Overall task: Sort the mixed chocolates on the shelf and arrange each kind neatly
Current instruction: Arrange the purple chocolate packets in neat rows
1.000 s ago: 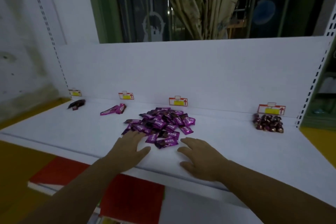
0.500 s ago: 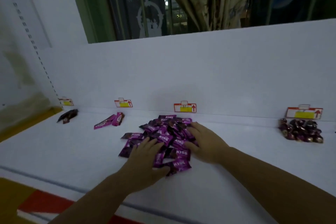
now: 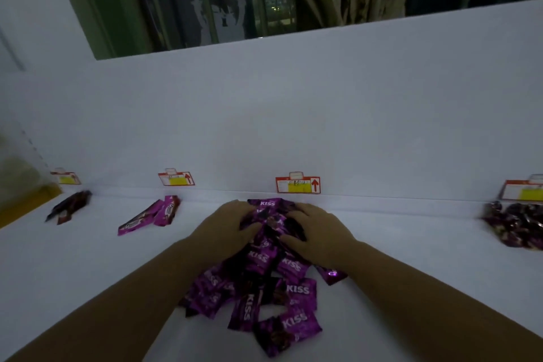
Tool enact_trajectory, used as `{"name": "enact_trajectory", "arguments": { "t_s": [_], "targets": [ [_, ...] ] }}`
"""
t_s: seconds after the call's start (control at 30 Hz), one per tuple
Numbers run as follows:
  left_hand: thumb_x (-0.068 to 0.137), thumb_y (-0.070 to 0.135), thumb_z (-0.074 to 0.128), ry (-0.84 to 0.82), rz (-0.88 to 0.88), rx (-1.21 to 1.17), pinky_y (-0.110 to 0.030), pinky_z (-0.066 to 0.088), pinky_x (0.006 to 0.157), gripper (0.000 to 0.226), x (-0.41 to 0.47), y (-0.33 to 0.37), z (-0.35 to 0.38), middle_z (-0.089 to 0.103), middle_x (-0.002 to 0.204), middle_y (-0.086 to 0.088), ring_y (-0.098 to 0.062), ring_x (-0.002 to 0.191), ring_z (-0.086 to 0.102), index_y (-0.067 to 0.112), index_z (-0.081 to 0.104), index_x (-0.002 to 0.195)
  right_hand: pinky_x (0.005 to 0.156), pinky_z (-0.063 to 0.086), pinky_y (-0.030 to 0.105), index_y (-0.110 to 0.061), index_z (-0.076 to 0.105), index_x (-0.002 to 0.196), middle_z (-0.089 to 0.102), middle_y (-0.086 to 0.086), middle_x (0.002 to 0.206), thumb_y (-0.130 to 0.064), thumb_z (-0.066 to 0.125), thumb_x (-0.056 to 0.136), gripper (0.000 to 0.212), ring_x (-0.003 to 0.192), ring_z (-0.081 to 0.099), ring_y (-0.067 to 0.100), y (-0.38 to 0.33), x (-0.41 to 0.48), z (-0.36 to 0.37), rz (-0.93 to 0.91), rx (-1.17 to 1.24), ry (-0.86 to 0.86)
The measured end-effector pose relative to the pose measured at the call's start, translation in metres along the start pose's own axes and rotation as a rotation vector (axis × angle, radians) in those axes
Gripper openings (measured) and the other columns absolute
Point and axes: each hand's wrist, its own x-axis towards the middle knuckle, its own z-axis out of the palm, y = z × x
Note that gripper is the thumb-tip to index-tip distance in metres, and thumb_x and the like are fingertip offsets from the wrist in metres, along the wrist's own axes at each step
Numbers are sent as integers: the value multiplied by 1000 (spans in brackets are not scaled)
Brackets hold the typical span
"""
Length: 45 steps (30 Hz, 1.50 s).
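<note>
A heap of purple KISS chocolate packets [image 3: 264,282] lies in the middle of the white shelf [image 3: 88,273]. My left hand [image 3: 226,229] rests on the heap's far left side, fingers spread over the packets. My right hand [image 3: 314,229] lies on the far right side, fingers curved over the packets. Both hands cup the top of the heap below the middle price tag [image 3: 297,185]. To the left lie two pink-purple bar wrappers [image 3: 152,214] and a dark brown wrapper [image 3: 69,206]. A mound of dark round chocolates [image 3: 517,223] sits at the right.
The white back panel [image 3: 293,112] rises right behind the heap, carrying further price tags [image 3: 176,179] [image 3: 65,178] [image 3: 523,195]. A window and curtain lie beyond it. Bare shelf surface shows at the front left and front right.
Both hands have moved from the shelf's front edge forward over the heap, to its far side near the back panel. The view has come closer to the shelf.
</note>
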Motion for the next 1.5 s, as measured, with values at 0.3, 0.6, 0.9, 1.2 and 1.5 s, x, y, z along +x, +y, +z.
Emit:
{"name": "enact_trajectory", "arguments": {
  "t_s": [0.3,0.6,0.9,1.2,1.5],
  "targets": [
    [86,59,29,-127,29,34,-44,15,116,67,36,-17,37,26,152,4,-15,139,19,25,29,143,87,46,30,-30,44,132,54,-4,112,-71,32,80,68,97,52,11,8,-13,-3,116,4,23],
    [68,79,11,-155,163,100,-42,18,115,91,30,-19,46,24,152,6,-16,139,20,31,25,144,99,36,24,-24,51,132,49,-5,129,-61,41,81,63,118,45,10,24,-52,-26,185,-49,-35],
    [70,77,10,-162,298,59,-41,14,116,85,15,27,57,20,153,9,-14,140,16,35,22,143,103,21,15,-23,48,134,45,-4,141,-44,51,92,47,130,37,9,34,-93,-47,285,-97,-20],
    [88,65,29,-223,406,46,-41,8,115,65,21,94,80,15,155,9,-16,142,10,35,18,144,99,26,17,-21,46,135,50,-3,136,-38,51,93,45,125,43,12,47,-152,-66,467,-116,49],
    [88,64,29,-230,476,-1,-43,11,116,63,33,149,106,20,154,8,-17,141,13,35,23,143,99,33,25,-23,38,138,44,-4,139,-40,50,93,50,121,44,13,67,-198,-77,657,-62,210]
  ]
}}
